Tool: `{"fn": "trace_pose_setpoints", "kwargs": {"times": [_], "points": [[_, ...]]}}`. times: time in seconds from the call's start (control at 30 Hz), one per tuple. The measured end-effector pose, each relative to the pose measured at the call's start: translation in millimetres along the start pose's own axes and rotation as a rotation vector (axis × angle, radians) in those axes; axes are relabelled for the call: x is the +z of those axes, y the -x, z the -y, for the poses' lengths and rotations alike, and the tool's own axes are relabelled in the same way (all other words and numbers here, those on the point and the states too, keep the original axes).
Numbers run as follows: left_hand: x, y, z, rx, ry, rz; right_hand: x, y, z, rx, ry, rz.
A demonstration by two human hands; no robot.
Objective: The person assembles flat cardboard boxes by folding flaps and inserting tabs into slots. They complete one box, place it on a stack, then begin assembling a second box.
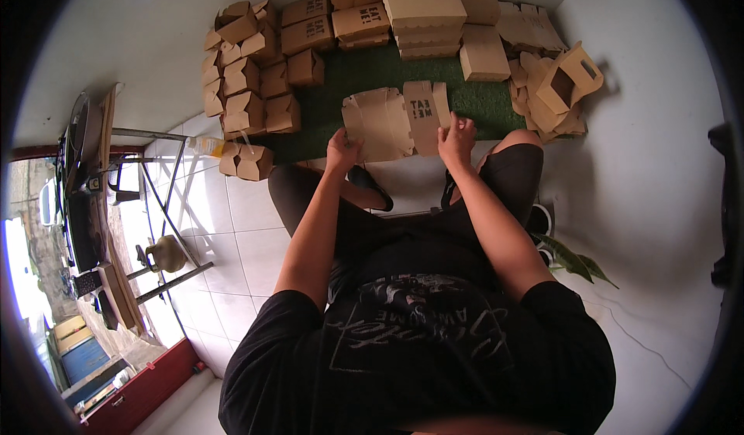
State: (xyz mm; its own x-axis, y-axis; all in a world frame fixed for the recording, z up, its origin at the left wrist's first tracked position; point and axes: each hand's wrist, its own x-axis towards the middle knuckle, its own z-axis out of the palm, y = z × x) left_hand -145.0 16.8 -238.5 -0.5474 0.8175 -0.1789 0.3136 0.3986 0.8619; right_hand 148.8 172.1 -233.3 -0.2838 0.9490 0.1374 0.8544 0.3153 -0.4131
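Observation:
An unfolded brown cardboard box blank lies flat in front of me, partly over the green artificial grass mat. Creases and slotted flaps cross it, and dark lettering is printed on its right panel. At its lower left edge, my left hand is closed with the fingers curled around the cardboard. My right hand grips the right edge, its thumb towards the panel and its fingers bent beyond the edge. Some fingertips are too small to make out.
Folded small boxes are stacked at the left. Larger closed boxes stand at the back. A handled carton rests on flat cardboard pieces at the right. A bottle and a metal-legged table are at the left.

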Motion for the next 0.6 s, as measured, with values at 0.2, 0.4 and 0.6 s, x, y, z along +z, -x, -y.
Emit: {"fn": "trace_pose_setpoints", "kwargs": {"times": [0.2,0.4,0.6], "points": [[0,10,-14,-0.112,0.266,0.002,13,-14,-18,0.125,-0.237,0.042],[2,6,-14,-0.157,0.329,-0.020,15,-21,-23,0.233,-0.409,0.053],[4,0,-11,-0.220,0.182,-0.121,9,-20,-30,0.466,-0.761,0.115]]}}
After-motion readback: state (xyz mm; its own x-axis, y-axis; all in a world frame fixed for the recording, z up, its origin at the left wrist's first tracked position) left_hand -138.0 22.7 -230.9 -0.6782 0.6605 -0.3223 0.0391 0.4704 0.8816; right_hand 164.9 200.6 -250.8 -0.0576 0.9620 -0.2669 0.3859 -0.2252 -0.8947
